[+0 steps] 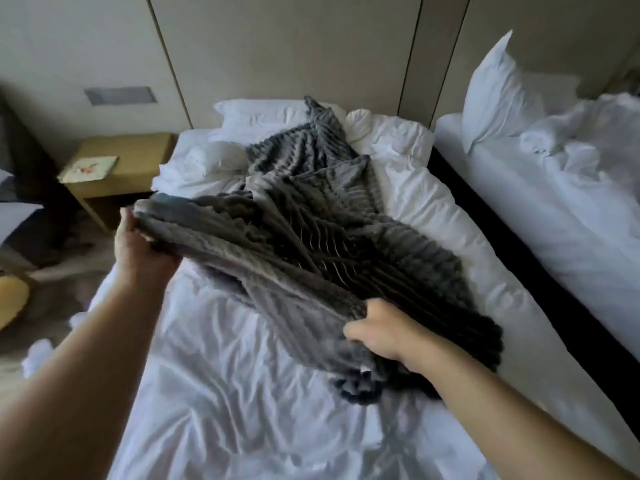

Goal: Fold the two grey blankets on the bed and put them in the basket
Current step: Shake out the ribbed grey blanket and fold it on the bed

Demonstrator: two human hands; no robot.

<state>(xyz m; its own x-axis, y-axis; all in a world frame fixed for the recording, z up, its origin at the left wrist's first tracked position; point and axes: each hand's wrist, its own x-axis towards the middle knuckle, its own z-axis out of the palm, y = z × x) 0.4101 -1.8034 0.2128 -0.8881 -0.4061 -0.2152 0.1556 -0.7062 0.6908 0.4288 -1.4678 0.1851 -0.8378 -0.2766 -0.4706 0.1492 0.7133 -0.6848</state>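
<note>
While your left hand [138, 247] pinches a corner of the grey blanket [329, 237] and your right hand [384, 337] clutches its edge, the bunch between your fingers [351, 331] — slack on the bed [242, 393] — could fold crooked.

A wooden bedside table [128, 157] stands far left, with a pale card [89, 169] lying on its top. On the beige panelled wall [277, 46] above it sits a grey rectangular plate [120, 95]. To the right, a second bed [512, 237] carries a rumpled white duvet [588, 174] and a white pillow [495, 95] propped upright at its far end
</note>
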